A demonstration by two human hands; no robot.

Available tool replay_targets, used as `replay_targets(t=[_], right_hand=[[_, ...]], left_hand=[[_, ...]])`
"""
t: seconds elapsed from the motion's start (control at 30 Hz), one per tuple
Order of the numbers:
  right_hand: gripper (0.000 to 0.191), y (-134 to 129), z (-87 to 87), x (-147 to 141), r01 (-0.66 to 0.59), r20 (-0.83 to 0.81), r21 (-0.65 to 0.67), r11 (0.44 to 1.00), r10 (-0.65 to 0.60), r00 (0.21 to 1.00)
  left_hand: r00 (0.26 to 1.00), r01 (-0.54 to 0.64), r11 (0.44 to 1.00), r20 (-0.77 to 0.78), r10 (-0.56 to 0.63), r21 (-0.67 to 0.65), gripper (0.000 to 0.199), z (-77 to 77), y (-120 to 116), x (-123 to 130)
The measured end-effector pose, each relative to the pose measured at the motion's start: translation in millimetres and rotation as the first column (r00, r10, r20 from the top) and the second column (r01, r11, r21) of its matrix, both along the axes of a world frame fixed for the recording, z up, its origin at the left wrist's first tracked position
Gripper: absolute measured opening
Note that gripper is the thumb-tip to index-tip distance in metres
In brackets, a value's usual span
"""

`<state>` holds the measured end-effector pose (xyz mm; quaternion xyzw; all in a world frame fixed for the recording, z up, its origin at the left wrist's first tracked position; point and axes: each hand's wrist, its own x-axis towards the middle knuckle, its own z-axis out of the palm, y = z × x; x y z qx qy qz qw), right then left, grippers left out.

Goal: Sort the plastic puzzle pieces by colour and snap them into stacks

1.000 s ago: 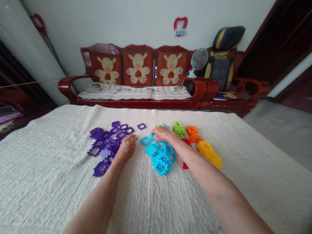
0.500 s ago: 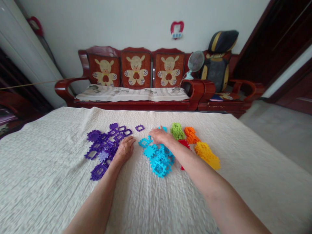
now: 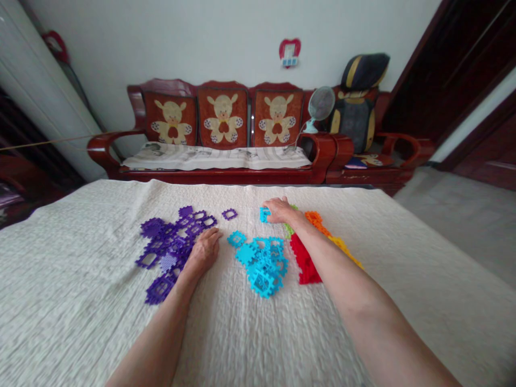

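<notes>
My left hand (image 3: pixel 206 248) rests at the right edge of a spread of purple notched pieces (image 3: pixel 173 242), its fingers bent towards the cloth; what lies under them is hidden. One purple square (image 3: pixel 229 214) lies apart beyond it. My right hand (image 3: pixel 278 208) reaches over the far side, its fingertips on a light blue piece (image 3: pixel 264 215). A pile of light blue pieces (image 3: pixel 264 266) sits between my forearms. Green (image 3: pixel 288 231), red (image 3: pixel 305 263), orange (image 3: pixel 315 219) and yellow pieces (image 3: pixel 345 250) are partly hidden by my right hand and forearm.
A cream quilted cloth (image 3: pixel 80 258) covers the table. Behind it stand a red wooden sofa (image 3: pixel 226 176) with bear cushions (image 3: pixel 223 118), a small fan (image 3: pixel 321 103), and a chair with a massage pad (image 3: pixel 355 123).
My right hand has moved right and slightly away, off the nearer light blue pieces. More of the blue and red pieces shows, less of the green and yellow. My left hand has hardly moved.
</notes>
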<state>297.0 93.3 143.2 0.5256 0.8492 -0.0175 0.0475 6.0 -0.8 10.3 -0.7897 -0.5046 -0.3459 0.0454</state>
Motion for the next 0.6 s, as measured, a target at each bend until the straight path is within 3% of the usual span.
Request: replay_targets(t=[0.13,0.27,0.4,0.6], right_hand=[[0.044,0.0,-8.3,3.7,0.02,-0.018,-0.013,1.0,-0.02,1.0],[0.047,-20.8,-12.8,8.8,-0.038,-0.187,0.098,0.994,0.055,0.981],[0.048,-74.3,-18.4,12.1,-0.107,-0.411,0.183,0.977,0.175,0.895],[0.045,-166.8,-38.0,10.0,0.001,-0.538,0.201,0.98,0.11,0.835]], left_hand=[[1.0,0.007,1.0,-0.008,-0.007,0.004,0.033,0.6,-0.8,-0.6],[1.0,0.005,1.0,0.001,-0.005,-0.008,0.034,-2.8,1.2,-2.2],[1.0,0.007,0.999,0.02,-0.006,-0.036,0.033,0.1,1.4,-0.5],[0.999,-0.023,0.994,-0.051,0.018,-0.102,0.031,21.0,-9.1,5.6]])
